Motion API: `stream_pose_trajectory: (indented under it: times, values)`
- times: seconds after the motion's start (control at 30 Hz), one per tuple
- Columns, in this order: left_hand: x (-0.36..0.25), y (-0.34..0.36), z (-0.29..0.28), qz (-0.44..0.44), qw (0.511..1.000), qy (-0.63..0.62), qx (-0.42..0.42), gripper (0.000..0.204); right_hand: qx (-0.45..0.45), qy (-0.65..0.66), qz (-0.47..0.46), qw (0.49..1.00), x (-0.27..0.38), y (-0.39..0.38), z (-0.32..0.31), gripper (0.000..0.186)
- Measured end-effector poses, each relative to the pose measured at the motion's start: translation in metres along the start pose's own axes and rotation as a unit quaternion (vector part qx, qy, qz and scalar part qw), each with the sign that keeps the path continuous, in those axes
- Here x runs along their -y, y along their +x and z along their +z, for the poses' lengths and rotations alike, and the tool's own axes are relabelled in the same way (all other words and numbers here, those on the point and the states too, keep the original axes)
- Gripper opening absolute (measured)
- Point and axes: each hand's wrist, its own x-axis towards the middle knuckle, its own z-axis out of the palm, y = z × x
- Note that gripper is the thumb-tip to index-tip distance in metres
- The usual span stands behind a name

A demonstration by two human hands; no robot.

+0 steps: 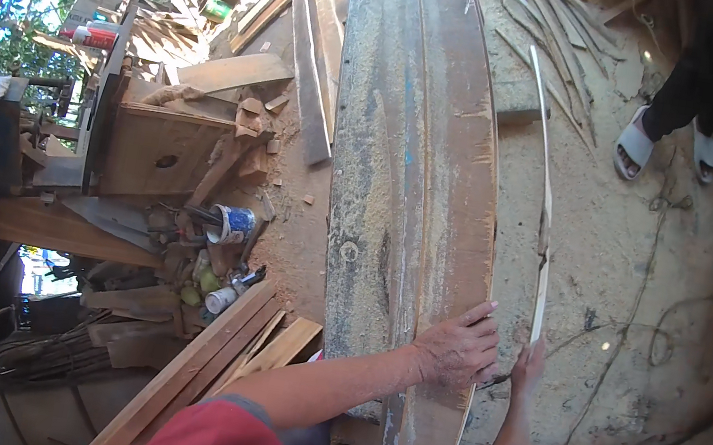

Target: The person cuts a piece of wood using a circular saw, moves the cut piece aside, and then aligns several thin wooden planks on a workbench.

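Observation:
A long, worn wooden plank (460,193), dusted with sawdust, stretches away in front of me. My left hand (457,345) rests on top of it near its right edge, fingers extended toward that edge. To the right of the plank, my right hand (528,366) is closed around the near end of a long, thin wood strip (547,198). The strip points away from me and bends slightly, with a darker, rough spot partway along. A gap separates most of the strip from the plank's edge.
A person in light sandals (635,148) stands at the far right. A cord (641,270) lies across the floor. Thin offcuts (558,30) are heaped at the far end. On the left are a wooden box (165,157), a blue-and-white tub (233,226) and stacked boards (202,357).

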Motion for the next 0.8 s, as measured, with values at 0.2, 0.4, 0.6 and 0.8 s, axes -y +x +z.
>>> stream_pose_trajectory:
  times: [0.2,0.4,0.6,0.8]
  values:
    - [0.006,-0.015,0.001,-0.014,1.000,0.013,0.018,0.019,0.023,0.081,0.068,0.994,0.105,-0.014,-0.075,0.045]
    - [0.000,-0.007,-0.006,-0.020,0.999,0.037,-0.009,0.019,-0.082,0.058,-0.051,0.994,0.258,0.091,-0.152,0.040]
    - [-0.011,0.005,0.000,-0.008,0.999,0.009,-0.030,0.019,-0.109,0.007,-0.145,0.983,0.414,0.355,-0.199,0.085]
    - [0.007,-0.017,-0.008,-0.015,0.998,0.033,-0.044,0.018,-0.024,0.038,-0.192,0.980,0.498,0.314,-0.200,0.059]
